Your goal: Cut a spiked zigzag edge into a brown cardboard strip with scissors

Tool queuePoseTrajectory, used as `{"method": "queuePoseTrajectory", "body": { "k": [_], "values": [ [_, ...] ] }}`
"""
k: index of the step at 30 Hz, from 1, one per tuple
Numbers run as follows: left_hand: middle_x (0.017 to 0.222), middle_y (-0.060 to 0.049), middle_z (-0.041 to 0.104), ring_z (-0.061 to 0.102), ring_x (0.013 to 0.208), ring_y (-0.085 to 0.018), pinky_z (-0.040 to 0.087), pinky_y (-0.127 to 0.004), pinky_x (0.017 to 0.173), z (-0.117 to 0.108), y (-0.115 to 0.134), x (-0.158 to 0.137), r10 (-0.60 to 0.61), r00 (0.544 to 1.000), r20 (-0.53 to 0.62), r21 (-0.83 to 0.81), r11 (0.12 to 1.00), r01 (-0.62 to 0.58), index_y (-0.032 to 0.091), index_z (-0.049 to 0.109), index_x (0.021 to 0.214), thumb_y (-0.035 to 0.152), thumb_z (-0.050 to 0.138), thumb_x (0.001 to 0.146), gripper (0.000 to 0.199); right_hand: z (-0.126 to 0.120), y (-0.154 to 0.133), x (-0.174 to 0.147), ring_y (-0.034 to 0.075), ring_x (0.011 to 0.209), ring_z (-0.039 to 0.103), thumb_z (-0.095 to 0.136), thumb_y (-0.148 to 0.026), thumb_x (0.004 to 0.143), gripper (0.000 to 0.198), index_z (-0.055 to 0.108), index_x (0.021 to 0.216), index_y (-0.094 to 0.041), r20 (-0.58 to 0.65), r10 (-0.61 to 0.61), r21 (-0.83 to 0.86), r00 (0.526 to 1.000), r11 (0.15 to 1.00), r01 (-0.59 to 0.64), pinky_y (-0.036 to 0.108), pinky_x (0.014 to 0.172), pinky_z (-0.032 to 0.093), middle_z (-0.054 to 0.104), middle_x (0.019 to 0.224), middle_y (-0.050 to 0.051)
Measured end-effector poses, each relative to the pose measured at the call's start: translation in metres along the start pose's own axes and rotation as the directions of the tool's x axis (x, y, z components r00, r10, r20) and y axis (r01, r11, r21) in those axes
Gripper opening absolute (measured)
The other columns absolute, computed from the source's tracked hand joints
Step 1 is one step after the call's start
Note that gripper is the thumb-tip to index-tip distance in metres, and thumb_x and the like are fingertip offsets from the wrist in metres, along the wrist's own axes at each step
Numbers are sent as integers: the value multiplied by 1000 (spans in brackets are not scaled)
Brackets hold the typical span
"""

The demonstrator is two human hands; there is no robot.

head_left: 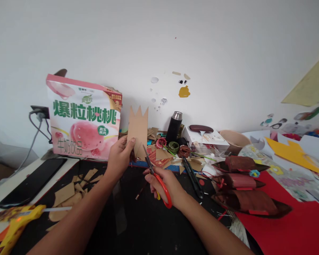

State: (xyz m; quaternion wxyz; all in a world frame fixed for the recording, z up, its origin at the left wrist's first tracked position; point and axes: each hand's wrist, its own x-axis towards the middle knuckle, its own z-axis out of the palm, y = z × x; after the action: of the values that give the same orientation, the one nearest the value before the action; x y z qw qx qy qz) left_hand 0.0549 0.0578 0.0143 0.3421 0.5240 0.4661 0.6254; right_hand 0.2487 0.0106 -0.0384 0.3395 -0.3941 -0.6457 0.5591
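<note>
My left hand (122,154) grips a tan cardboard piece (138,127) by its lower left edge and holds it upright above the black table mat. Pointed zigzag teeth run along the card's top edge. A pair of scissors (162,186) with red-orange handles is in my right hand (168,187), its fingers around the handles. The scissor blades point up and left, and their tips are at the card's lower right corner. Whether the blades touch the card, I cannot tell.
A pink drink box (86,118) stands behind my left hand. Cardboard scraps (69,194), a yellow glue gun (18,223) and a black phone (33,182) lie at left. Paint jars (173,147), a black thermos (174,127), a utility knife (192,179) and brown model boats (252,202) are at right.
</note>
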Motion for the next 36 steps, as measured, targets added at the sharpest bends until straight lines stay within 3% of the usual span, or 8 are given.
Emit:
{"method": "queuePoseTrajectory", "body": {
  "k": [18,26,36],
  "values": [
    [51,6,52,48,39,-12,40,-24,40,1,5,-1,27,999,-37,27,999,-26,20,66,89,46,67,91,26,0,-3,-1,11,44,55,63,-61,99,46,69,116,-19,7,-4,-32,1000,999,4,20,43,44,58,61,-5],
    [49,6,50,48,39,-12,40,-24,39,3,11,-3,57,997,-46,39,998,-55,22,58,76,46,66,92,30,0,-2,-1,12,45,56,64,-60,99,44,69,117,-19,-2,0,-51,1000,999,-1,21,44,44,59,62,-4],
    [49,6,50,49,38,-11,40,-22,38,2,10,-2,92,994,-55,60,994,-88,21,58,76,44,65,93,30,-1,5,0,13,49,58,65,-63,98,49,69,119,-20,3,0,-45,1000,999,0,21,45,44,61,64,-3]
  ]
}}
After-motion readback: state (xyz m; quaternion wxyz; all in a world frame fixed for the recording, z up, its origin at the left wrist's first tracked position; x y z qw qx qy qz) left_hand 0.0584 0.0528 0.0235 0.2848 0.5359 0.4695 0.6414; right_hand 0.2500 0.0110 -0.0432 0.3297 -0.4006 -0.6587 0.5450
